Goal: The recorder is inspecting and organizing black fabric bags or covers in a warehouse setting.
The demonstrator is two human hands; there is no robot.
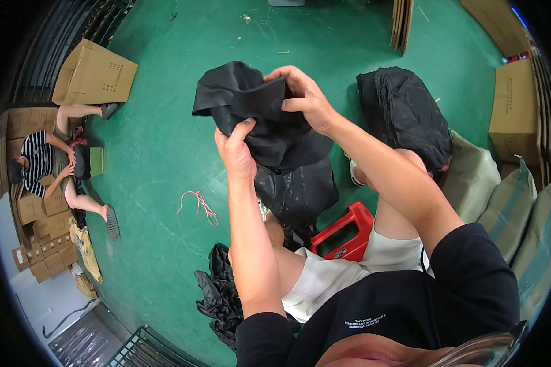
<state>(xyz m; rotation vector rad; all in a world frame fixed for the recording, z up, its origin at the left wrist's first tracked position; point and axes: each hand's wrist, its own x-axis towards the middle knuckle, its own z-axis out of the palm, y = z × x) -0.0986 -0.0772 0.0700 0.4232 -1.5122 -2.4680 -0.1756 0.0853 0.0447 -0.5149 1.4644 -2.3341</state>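
A limp piece of black fabric [239, 82] is held up in front of me, folded over on itself. My left hand [237, 153] pinches it at the lower left, thumb on top. On the upper right, my right hand [306, 101] grips its edge between thumb and fingers. Directly below, a dark, shiny black bundle [300, 192] sits between my legs, partly covered by the hanging fabric. Loose, crumpled black material [217, 290] lies on the floor by my left side.
A red plastic stool [360, 220] shows between my legs. To the right are a stuffed black bag [398, 110] and woven sacks [502, 196]. Pink string [199, 205] lies on the green floor. At far left, a seated person [37, 153] handles black material near a cardboard box [104, 76].
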